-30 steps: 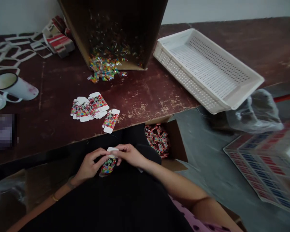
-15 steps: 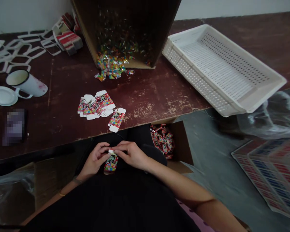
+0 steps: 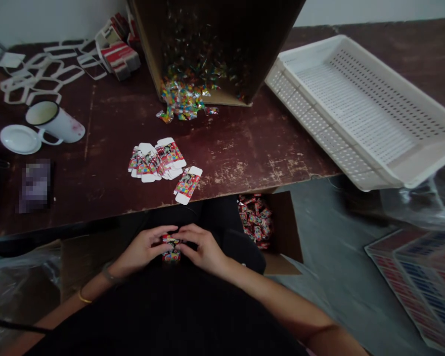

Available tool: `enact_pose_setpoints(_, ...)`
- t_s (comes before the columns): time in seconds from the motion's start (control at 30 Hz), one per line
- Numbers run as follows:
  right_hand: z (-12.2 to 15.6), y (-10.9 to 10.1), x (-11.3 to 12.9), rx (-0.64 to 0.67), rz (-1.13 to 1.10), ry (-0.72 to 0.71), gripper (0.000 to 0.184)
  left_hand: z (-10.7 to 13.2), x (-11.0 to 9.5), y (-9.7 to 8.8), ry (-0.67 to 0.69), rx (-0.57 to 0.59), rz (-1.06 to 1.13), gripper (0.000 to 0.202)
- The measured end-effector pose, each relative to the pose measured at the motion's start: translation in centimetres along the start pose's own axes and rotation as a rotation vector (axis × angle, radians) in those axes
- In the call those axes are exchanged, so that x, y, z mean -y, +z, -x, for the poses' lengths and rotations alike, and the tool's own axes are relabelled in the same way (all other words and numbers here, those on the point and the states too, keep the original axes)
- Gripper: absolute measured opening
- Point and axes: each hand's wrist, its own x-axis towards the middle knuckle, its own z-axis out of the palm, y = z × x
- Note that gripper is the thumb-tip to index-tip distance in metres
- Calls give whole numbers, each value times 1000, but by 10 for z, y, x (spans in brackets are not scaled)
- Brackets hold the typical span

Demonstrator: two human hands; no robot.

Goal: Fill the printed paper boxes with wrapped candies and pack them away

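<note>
Low over my lap, below the table edge, a small printed candy box [image 3: 171, 254] is held between both hands. My left hand [image 3: 145, 248] pinches its left side, with the thumb across the front. From the right, my right hand [image 3: 204, 248] grips the top and side with fingers and thumb. What is inside the box cannot be seen. On the table just ahead lie a pile of flat, unfilled-looking printed cartons [image 3: 156, 160] and a single carton [image 3: 188, 185] nearer the edge.
A large cardboard box [image 3: 152, 59] on its side spills wrapped candies [image 3: 181, 101]. Right of it sits a white plastic basket [image 3: 296, 104]. An enamel mug [image 3: 65, 126] and lid [image 3: 20, 139] stand left. Below, an open carton [image 3: 287, 225] holds many small printed boxes [image 3: 254, 217].
The white flap at the box's top no longer shows; red print is there now. Both hands have closed in around the box. The whole view has shifted, so the table things appear further right.
</note>
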Motion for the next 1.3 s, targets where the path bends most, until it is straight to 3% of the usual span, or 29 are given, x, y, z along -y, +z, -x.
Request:
enact_pose_setpoints(0.1,-4,-2,2,44,-1,15,25,-2,0,-3,-14,6,-7,45)
enact_pose_setpoints(0.2,-8,-1,2,-79,-72,103,36,-3,1,-4,1,-44,5,48)
enact_pose_setpoints(0.3,-10,0,3,-170,-94,166,25,-4,2,-2,15,-64,-11,46)
enact_pose_setpoints(0.5,-15,-7,8,-147,-219,234,18,-1,5,1,45,-47,-89,33)
enact_pose_setpoints(0.8,-29,-24,8,14,-67,145,16,0,1,9,52,-79,-104,42)
enact_pose_setpoints(1.0,-26,-28,8,136,144,-48,20,3,6,8,52,-78,-148,41)
enact_pose_setpoints(1.3,-36,-24,0,108,8,23,16,0,1,9,3,-65,-111,51)
